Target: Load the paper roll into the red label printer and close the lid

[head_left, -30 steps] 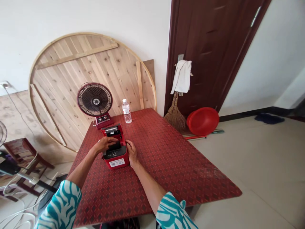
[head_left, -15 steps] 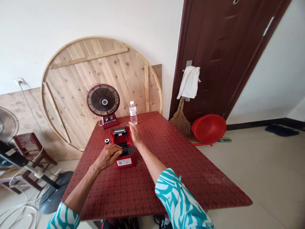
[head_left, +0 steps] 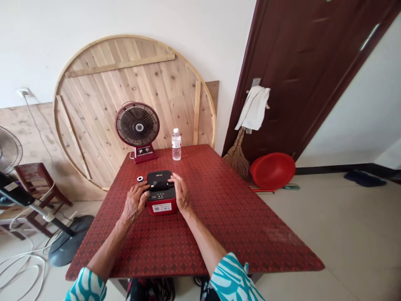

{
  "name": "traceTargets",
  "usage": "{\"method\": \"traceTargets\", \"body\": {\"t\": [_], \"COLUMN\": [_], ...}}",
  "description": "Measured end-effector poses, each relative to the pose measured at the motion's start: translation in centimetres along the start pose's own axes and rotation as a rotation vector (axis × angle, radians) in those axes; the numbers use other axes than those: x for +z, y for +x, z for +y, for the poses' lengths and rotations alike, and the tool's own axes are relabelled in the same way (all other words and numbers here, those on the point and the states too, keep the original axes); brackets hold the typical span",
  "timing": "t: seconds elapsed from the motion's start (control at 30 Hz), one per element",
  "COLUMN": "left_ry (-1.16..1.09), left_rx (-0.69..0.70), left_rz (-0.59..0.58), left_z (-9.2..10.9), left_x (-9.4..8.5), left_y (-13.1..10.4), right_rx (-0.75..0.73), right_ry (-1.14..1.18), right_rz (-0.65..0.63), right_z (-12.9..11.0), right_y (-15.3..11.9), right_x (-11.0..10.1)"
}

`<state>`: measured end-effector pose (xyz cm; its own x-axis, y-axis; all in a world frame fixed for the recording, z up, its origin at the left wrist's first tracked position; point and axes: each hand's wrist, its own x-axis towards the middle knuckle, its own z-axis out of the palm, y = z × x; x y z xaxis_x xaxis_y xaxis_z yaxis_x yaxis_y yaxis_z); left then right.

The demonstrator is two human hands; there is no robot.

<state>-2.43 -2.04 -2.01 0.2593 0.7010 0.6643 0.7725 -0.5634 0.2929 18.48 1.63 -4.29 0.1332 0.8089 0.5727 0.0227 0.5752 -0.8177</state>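
Observation:
A small red and black machine [head_left: 162, 207] with a white label on its front stands on the red patterned table [head_left: 219, 225], its black lid down. At its left side rests my left hand [head_left: 135, 201], fingers on the machine's edge. My right hand [head_left: 182, 193] lies along the right side, fingertips at the lid's edge. Both hands have the machine between them. Just behind my left fingertips is a small roll [head_left: 140, 179] with a white end and a dark centre.
Toward the table's back stand a dark red fan [head_left: 138, 125] and a clear water bottle [head_left: 176, 146]. A round wooden board [head_left: 125, 83] leans on the wall. Right of the table are a broom [head_left: 237, 156] and red basins [head_left: 274, 170]; a floor fan [head_left: 67, 238] stands left.
The machine's lid, raised before, is now down. My left hand has come out of the machine's opening to its left side, and my right hand has moved down along the right side.

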Motion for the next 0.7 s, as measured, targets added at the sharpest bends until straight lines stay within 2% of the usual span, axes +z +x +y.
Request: {"method": "traceTargets", "body": {"t": [0.1, 0.2, 0.33, 0.4, 0.47, 0.53, 0.6, 0.7], "left_ry": [-0.008, -0.033, -0.148, -0.252, -0.376, -0.525, -0.684, -0.835], "left_rx": [-0.005, -0.028, -0.082, -0.17, -0.32, -0.488, -0.613, -0.705], "left_rz": [0.056, 0.06, 0.065, 0.141, 0.256, 0.307, 0.244, 0.11], "left_z": [-0.4, -0.5, 0.0, 0.4, 0.8, 1.2, 1.5, 2.0], "left_x": [0.8, 1.2, 1.4, 1.3, 1.2, 1.0, 0.9, 1.0], "left_y": [-0.7, -1.1, -1.2, -1.2, -1.2, -1.1, -1.0, -0.8], "right_rx": [-0.026, -0.031, 0.062, 0.153, 0.263, 0.366, 0.425, 0.439], "right_ry": [-0.005, 0.005, 0.051, 0.128, 0.242, 0.322, 0.313, 0.246], "right_rz": [0.01, 0.009, 0.023, 0.091, 0.194, 0.259, 0.238, 0.176], "right_z": [0.5, 0.5, 0.1, 0.6, 1.6, 2.9, 4.1, 5.0], "right_y": [-0.4, -0.7, -0.9, -0.8, -0.7, -0.7, -0.9, -1.2], "right_x": [-0.1, -0.2, -0.2, 0.0, 0.3, 0.5, 0.7, 0.9]}}
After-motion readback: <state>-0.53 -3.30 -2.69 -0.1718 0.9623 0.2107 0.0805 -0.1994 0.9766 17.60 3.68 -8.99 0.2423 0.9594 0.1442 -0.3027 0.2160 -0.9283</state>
